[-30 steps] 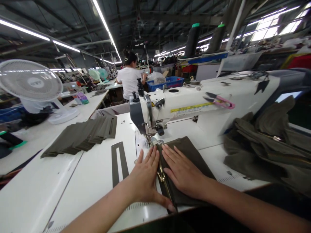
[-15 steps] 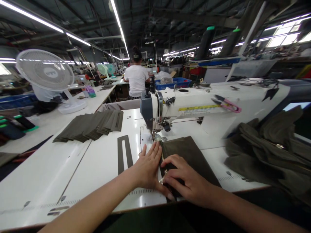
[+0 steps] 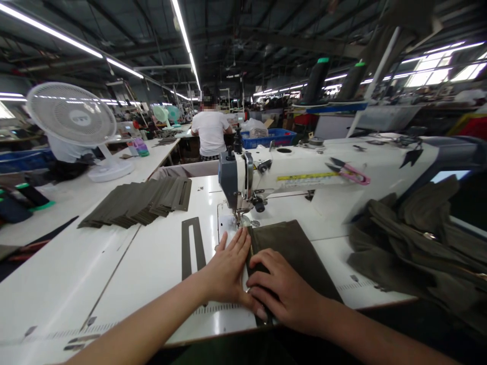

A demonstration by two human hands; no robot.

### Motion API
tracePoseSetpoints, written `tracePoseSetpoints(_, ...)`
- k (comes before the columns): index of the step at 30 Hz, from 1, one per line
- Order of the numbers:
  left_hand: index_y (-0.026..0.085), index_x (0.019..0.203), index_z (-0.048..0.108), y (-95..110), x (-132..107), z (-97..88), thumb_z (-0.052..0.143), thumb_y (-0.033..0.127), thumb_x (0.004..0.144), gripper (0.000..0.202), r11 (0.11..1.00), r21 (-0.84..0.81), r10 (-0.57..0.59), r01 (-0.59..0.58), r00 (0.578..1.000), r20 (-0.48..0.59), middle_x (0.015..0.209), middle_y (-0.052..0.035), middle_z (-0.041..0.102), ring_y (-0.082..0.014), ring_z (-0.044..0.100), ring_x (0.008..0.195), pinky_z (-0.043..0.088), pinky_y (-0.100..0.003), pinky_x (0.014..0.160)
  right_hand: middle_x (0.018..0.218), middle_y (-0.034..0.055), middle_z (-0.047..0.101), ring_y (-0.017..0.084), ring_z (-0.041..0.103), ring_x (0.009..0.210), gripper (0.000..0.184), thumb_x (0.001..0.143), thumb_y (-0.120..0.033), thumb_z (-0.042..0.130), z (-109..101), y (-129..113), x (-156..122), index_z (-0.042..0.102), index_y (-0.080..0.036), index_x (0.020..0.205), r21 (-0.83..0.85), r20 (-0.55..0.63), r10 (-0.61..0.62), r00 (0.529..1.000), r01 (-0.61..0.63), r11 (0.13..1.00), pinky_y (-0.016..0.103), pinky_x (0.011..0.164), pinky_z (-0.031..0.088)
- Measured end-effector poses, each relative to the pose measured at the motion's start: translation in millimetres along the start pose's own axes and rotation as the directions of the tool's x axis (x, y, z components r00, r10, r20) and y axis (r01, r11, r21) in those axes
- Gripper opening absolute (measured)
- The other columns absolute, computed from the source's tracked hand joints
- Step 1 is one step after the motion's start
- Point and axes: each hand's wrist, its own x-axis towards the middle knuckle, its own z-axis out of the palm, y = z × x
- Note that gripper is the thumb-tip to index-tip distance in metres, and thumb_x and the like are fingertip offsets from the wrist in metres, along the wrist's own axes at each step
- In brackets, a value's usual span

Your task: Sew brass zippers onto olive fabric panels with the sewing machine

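A dark olive fabric piece (image 3: 294,248) lies flat on the white sewing table, its left edge running up to the needle area of the sewing machine (image 3: 228,177). A zipper follows that edge, mostly covered by fingers. My left hand (image 3: 228,271) rests flat along the edge, fingers stretched toward the presser foot and thumb pointing back toward me. On the fabric's near part, my right hand (image 3: 283,286) has its fingers curled over the zippered edge, close to my left thumb. Left of my left hand lies a slotted olive panel (image 3: 186,248).
A fanned stack of slotted panels (image 3: 133,203) sits at the left, with a white fan (image 3: 72,114) behind. Pink-handled snips (image 3: 350,172) rest on the machine arm. Bunched olive fabric (image 3: 403,253) lies at right. A person in a white shirt (image 3: 211,129) sits ahead.
The view has shifted slightly. My right fingers have curled further over the zippered edge, and the metal zipper pull seen before is now mostly hidden. My left hand stays flat.
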Motion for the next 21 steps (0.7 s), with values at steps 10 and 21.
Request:
tracePoseSetpoints(10,0.002,0.139,0.003,3,-2,-7.5,0.053,0.077,0.054,0.124,0.999,-0.036,-0.014,0.015,0.999,0.034,0.143,-0.0218,-0.005,-0.0334,-0.006,0.132,-0.003,-0.057,0.104,0.083,0.0059,0.062,0.015,0.058,0.084,0.032,0.09,-0.024,0.036,-7,14,13,0.059,-0.017,0.069,0.127,-0.093,0.207,0.974,-0.195,0.973,0.03,0.078,0.047)
tracePoseSetpoints(21,0.007,0.139,-0.006,-10,-22,-15.9,0.05,0.08,0.057,0.123,0.996,0.035,-0.083,0.085,0.995,-0.062,0.144,-0.0183,-0.008,-0.0289,-0.008,0.133,0.001,-0.053,0.107,0.138,0.0116,0.035,0.02,0.027,0.13,0.045,0.089,-0.022,0.033,15,49,-1,0.041,-0.007,0.13,-0.428,0.0,0.13,0.992,-0.117,0.896,0.045,0.105,0.027)
